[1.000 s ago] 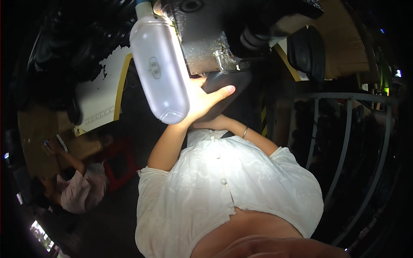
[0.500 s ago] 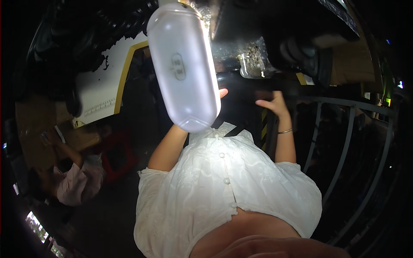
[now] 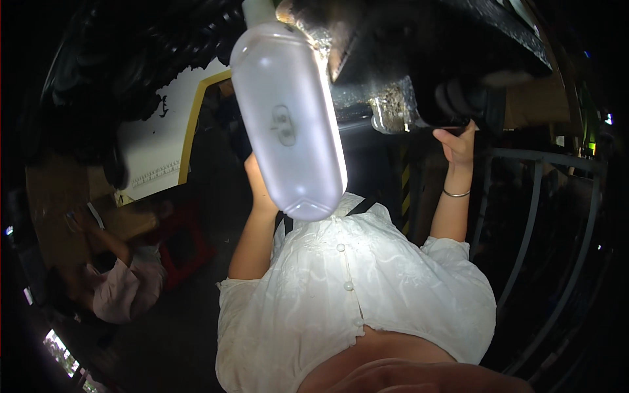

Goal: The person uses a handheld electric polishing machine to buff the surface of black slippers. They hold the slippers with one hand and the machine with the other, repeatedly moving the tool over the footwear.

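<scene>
A glowing white oblong lamp hangs in the middle foreground. Partly behind its left edge is my left hand; its fingers are hidden there, so I cannot see what it touches. On the right, my right hand is raised beneath dark machine parts, with a thin bangle on its wrist. That hand is open, its thumb held apart from the fingers. The fingertips reach up to the dark parts; whether they touch is unclear. No held object shows in it.
A white board with a yellow edge and a ruler scale lies left of the lamp. Grey metal railings stand to the right. Another person in a pink top is at the far left, near a red stool and cardboard.
My right hand has moved right and up, to the dark machine parts. My left hand has shifted left, and its fingertip no longer shows at the lamp's right side. The whole view has shifted slightly.
</scene>
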